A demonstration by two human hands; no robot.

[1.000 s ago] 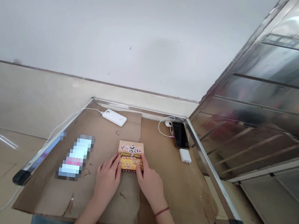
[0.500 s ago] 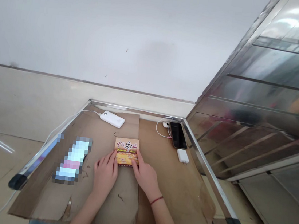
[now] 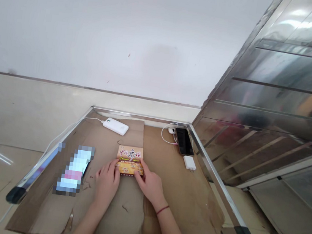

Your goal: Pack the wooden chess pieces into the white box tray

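Midway between the left and right edges of the table (image 3: 141, 115), a chess box (image 3: 129, 160) is lying on cardboard (image 3: 108, 142). The left hand (image 3: 107, 181) is clasping its left side, fingers together; the right hand (image 3: 149, 185) is pinching its right side. Both are apparently steadying it; the next move is likely calling for even pressure.

The box (image 3: 130, 162) is cream and yellow, the cardboard (image 3: 181, 201) brown, the wristband (image 3: 162, 209) red.

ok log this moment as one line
chess box: on cardboard | left hand: touching left side | right hand: touching right side | black phone: far right corner
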